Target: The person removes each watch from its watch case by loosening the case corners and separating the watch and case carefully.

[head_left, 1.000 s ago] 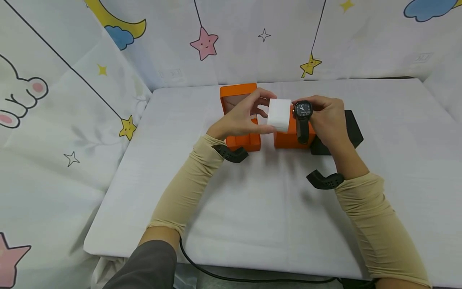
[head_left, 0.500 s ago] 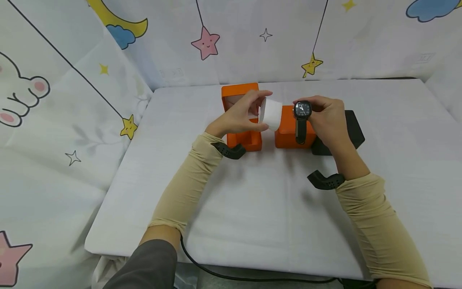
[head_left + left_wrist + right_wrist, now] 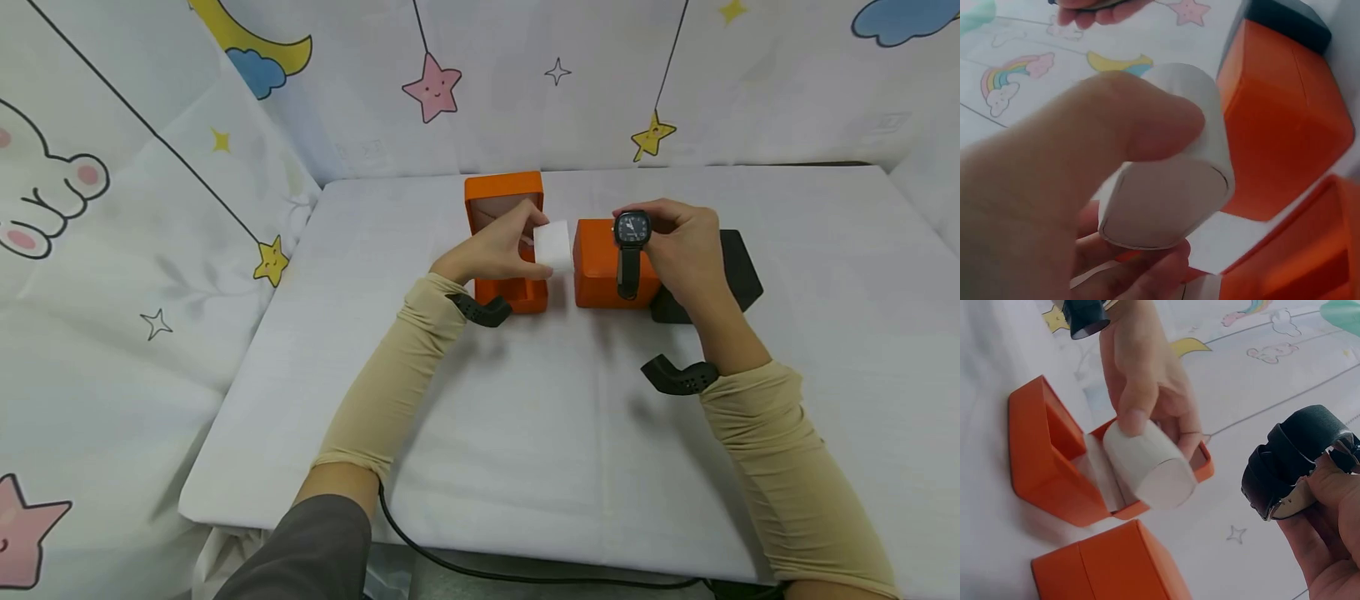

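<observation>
The left hand (image 3: pixel 493 252) pinches a white watch cushion (image 3: pixel 553 247) near an open orange box (image 3: pixel 504 183); the right hand (image 3: pixel 687 246) pinches a black wristwatch (image 3: pixel 632 228) — apart, likely so they don't bump.

No word, brand or number can be read. Pale dial marks (image 3: pixel 633 226) on the black, leather-strapped wristwatch (image 3: pixel 630 247), near the far edge of the white-clothed table (image 3: pixel 525 442), are too small to make out; a faint outlined mark (image 3: pixel 892 123) on the white cartoon-printed backdrop (image 3: pixel 765 100), above the table's far right corner, is illegible.
</observation>
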